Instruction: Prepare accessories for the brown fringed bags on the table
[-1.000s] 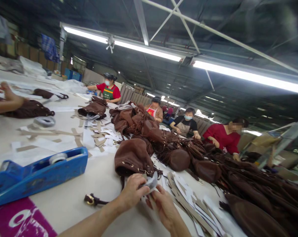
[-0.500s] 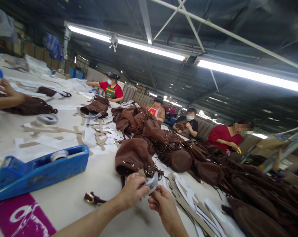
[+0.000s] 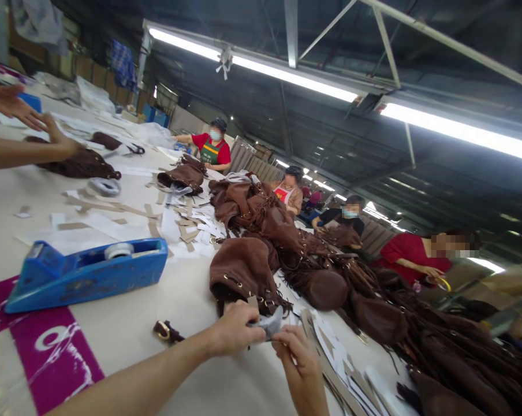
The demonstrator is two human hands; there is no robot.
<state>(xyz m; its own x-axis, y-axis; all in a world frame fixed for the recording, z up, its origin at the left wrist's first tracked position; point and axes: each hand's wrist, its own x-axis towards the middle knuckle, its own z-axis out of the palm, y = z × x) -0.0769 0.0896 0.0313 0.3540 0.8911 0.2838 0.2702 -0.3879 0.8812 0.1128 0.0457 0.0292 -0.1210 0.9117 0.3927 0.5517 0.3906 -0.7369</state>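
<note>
A brown drawstring bag (image 3: pixel 243 268) with gold eyelets lies on the table just beyond my hands. My left hand (image 3: pixel 235 330) is closed at its mouth, gripping a pale grey, film-like strip (image 3: pixel 273 323) that curls out over the fingers. A small tan card piece (image 3: pixel 253 302) sticks up by the knuckles. My right hand (image 3: pixel 299 355) is closed in a pinch against the near end of the strip; what lies between its fingertips is hidden. Left of my hands rests a dark strap with a gold buckle (image 3: pixel 164 331), partly behind my left forearm.
A blue tape dispenser (image 3: pixel 92 276) stands at left beside a purple printed sheet (image 3: pixel 55 352). Brown bags (image 3: pixel 282 231) heap across the middle and right. Paper strips (image 3: pixel 330 346) lie right of my hands. Another person's hands (image 3: pixel 31 118) reach in at left; several co-workers stand beyond.
The view has shifted, so the table's things sit farther right in the picture. My hands stay together at the bag's mouth with the strip. The other person's hands at left have risen and opened wider.
</note>
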